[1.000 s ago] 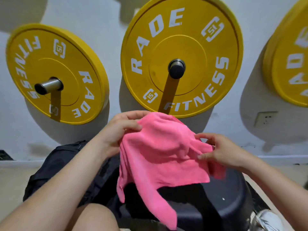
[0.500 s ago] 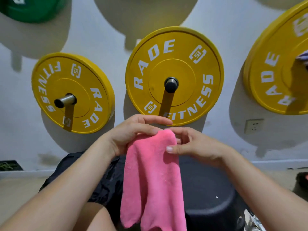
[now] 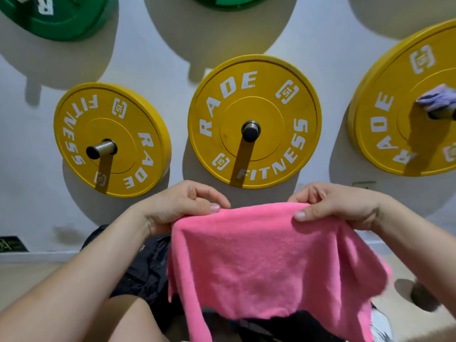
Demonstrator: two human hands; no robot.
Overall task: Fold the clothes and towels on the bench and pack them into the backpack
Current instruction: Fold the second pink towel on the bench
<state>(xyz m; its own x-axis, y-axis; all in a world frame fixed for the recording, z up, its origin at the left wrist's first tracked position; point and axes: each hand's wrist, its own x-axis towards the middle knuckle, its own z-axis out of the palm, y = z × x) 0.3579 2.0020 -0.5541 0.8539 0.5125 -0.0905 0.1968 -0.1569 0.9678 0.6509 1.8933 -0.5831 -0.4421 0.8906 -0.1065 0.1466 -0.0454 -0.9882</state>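
The white wall (image 3: 172,70) is filling the view beyond the fingertips. Three yellow weight plates are hanging on it from steel pegs. The middle plate (image 3: 271,107), straight above the gap between the two hands, is showing "RADE FITNESS" in white letters with two square logos. The left plate (image 3: 128,119), up and left of the left fingers, is carrying the same words and logos. On the right plate (image 3: 385,134) only "RADE" is readable. A green plate (image 3: 49,23) is sitting higher up at the left edge, and its lettering is cut off.

The pink towel (image 3: 259,262) is hanging spread out below both sets of fingers, its top edge stretched between them.

The black backpack (image 3: 145,265) is lying below the left wrist, partly behind the towel. I cannot tell whether it is open, nor what is in it.

The left hand (image 3: 177,208) is pinching the towel's top left corner between thumb and curled forefinger. The right hand (image 3: 338,206) is gripping the top right corner, thumb on the near side and fingers curled over the edge.

A purple cloth (image 3: 439,99) is draped on the right plate's peg, above the right fingers.
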